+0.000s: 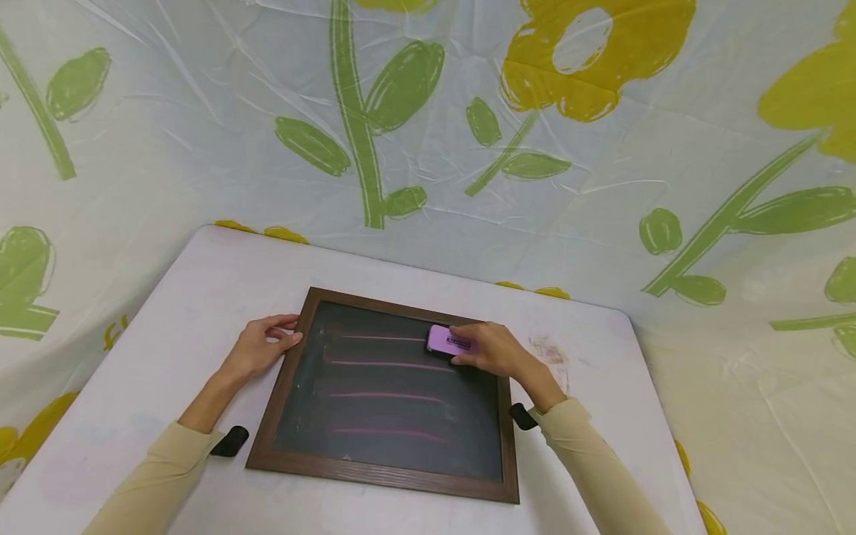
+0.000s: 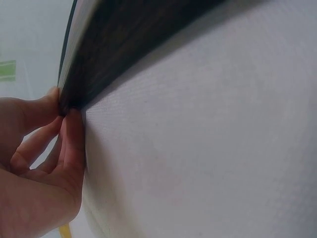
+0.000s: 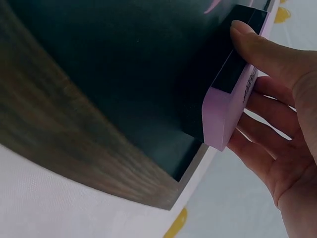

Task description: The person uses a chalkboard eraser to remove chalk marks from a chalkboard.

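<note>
A chalkboard (image 1: 388, 416) in a brown wooden frame lies on a white table. Several pink chalk lines (image 1: 388, 396) run across its dark surface. At the board's left edge my left hand (image 1: 254, 351) grips the frame; in the left wrist view the thumb of that hand (image 2: 54, 183) bears on the frame's edge (image 2: 124, 44), with fingertips against its side. My right hand (image 1: 496, 349) holds a pink and black eraser (image 1: 443, 340) at the board's upper right, over the right end of the top line. The right wrist view has the thumb on one side of the eraser (image 3: 215, 116), fingers on the other.
Black straps (image 1: 230, 441) sit near both sleeve cuffs. A brownish smudge (image 1: 548, 349) marks the white table (image 1: 575, 461) right of the board. Behind the table hangs a pale cloth (image 1: 234, 148) with yellow flowers and green leaves.
</note>
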`<state>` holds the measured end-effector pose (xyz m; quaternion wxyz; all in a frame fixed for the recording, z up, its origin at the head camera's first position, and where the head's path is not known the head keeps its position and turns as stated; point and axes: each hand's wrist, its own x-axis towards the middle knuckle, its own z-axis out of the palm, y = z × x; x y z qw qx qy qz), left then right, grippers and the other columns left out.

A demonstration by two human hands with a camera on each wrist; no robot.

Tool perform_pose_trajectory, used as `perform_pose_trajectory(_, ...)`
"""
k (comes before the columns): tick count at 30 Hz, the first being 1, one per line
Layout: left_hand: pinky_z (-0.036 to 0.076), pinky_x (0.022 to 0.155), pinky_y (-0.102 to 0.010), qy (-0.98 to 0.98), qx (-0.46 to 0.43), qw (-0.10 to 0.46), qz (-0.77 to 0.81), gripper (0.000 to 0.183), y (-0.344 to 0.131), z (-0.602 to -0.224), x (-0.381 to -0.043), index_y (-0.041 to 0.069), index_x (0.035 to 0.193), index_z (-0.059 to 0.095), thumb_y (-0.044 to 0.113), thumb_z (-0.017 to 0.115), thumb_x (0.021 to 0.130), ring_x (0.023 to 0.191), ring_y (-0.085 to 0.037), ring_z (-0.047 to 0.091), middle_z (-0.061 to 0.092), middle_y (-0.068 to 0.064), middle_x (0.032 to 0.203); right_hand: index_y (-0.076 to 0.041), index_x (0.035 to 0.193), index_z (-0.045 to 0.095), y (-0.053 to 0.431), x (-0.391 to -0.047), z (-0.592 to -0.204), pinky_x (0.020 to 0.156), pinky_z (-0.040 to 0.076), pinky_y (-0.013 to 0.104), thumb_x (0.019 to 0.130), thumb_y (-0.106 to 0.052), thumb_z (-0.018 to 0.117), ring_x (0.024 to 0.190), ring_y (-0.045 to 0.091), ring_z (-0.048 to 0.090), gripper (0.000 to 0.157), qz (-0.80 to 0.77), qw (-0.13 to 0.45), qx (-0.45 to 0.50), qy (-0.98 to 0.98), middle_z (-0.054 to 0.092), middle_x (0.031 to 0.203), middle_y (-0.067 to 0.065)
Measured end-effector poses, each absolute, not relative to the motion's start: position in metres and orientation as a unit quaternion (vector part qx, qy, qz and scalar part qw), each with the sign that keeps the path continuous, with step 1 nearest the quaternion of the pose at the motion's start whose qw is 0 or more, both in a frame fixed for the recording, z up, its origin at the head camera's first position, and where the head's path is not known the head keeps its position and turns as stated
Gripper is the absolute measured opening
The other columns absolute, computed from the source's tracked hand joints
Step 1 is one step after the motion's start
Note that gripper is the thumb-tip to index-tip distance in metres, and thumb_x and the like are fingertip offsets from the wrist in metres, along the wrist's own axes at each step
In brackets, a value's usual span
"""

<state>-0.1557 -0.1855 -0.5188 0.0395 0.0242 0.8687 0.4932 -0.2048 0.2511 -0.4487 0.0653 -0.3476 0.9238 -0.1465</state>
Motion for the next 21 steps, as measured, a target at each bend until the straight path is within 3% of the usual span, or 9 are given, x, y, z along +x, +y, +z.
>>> perform_pose_trajectory(21, 0.048, 0.087, -0.044, 0.869, 0.023, 0.038, 0.493, 0.048, -0.186, -0.519, -0.155, -0.007, 0.141, 0.056, 0.015, 0.068, 0.1, 0.102, -0.033, 0.066, 0.065, -0.027, 0.128, 0.002, 0.131, 0.068, 0.231, -0.215, -0.455, 0.089, 0.054, 0.046, 0.083, -0.027, 0.088, 0.103, 0.026, 0.072, 0.059, -0.163, 0.067, -0.36, 0.916, 0.072, 0.123, 0.015)
